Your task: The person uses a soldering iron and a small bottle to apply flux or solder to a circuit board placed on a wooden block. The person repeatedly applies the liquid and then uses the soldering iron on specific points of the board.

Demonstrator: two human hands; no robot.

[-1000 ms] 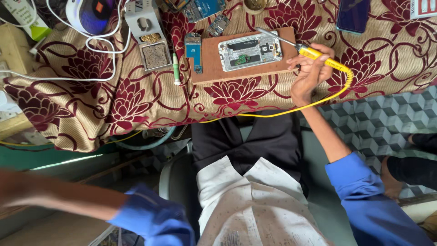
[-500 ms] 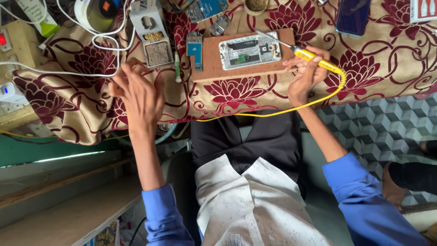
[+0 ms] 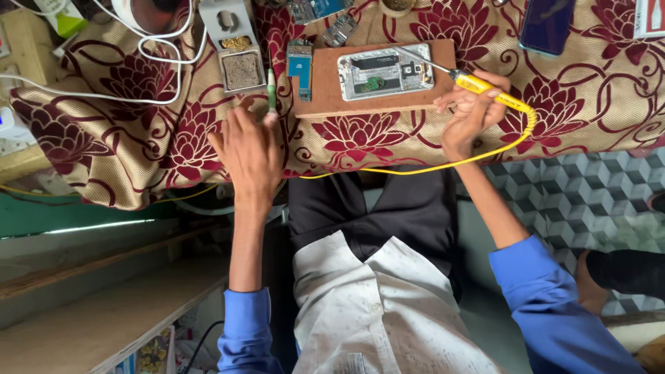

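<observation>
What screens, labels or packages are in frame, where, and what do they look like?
Phone: top right on the floral cloth, dark blue glossy rectangle, screen off.
Opened phone: on the brown board at top centre, white frame, insides exposed, no screen showing.
Red and white package: top right corner, cut off by the edge.
Small blue rectangular part: at the board's left end.

Bare floral cloth [image 3: 388, 138] lay open between my left hand [image 3: 251, 149] and my right hand [image 3: 472, 114], just below the wooden board [image 3: 377, 104]. A green pen-like tool [image 3: 271, 90] and a sponge tray [image 3: 241, 69] crowded the space above my left fingers. White cables [image 3: 104, 97] looped across the cloth to the left; a yellow cord [image 3: 443, 163] trailed along the near edge.
</observation>
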